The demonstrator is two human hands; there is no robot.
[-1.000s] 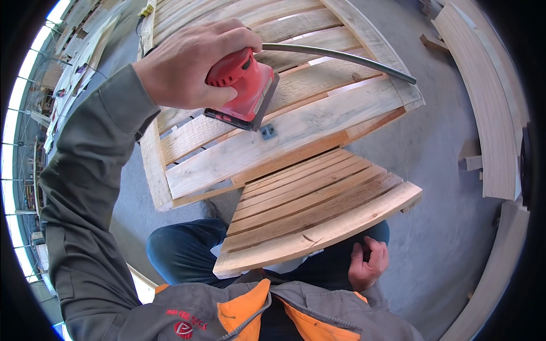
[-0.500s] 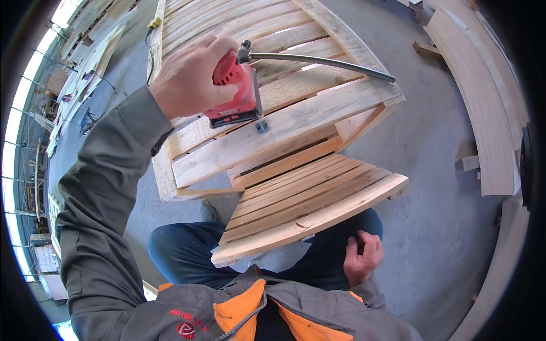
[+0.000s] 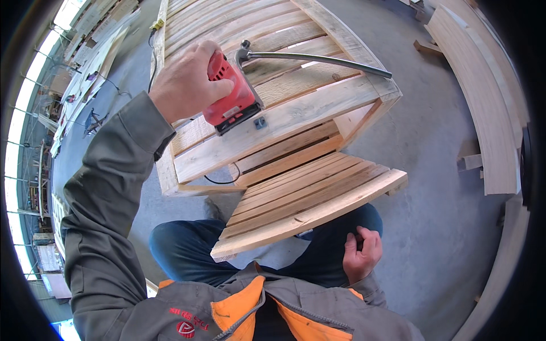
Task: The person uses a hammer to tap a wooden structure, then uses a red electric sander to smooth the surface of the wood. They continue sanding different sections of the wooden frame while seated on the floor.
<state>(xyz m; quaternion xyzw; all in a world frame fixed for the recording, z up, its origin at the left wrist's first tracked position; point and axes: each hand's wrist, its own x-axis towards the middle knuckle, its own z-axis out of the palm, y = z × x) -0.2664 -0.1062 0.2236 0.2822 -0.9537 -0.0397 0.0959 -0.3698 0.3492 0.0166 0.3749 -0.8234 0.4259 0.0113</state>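
My left hand (image 3: pixel 190 85) is wrapped over the top of a red electric sander (image 3: pixel 234 96) with a dark base. It holds the sander tilted at the near left part of a slatted wooden table (image 3: pixel 278 128); whether the base touches the slats I cannot tell. Just beyond it lies a metal hammer (image 3: pixel 318 58), its head beside the sander. A small dark square metal piece (image 3: pixel 260 123) sits on the near plank. Over my lap leans a smaller slatted wooden panel (image 3: pixel 313 202). My right hand (image 3: pixel 363 254) rests by my right knee, fingers curled in, nothing visible in them.
A black cord with a yellow connector (image 3: pixel 157 25) hangs at the table's far left edge. To the right stand long curved wooden pieces (image 3: pixel 472 102) on short wood blocks (image 3: pixel 470 162). Boards and sheets (image 3: pixel 94 74) lie on the concrete floor at the left.
My left hand has drawn the sander slightly left and nearer, turning its near end down. A loop of dark cord now shows under the near plank. My right hand is nearly still.
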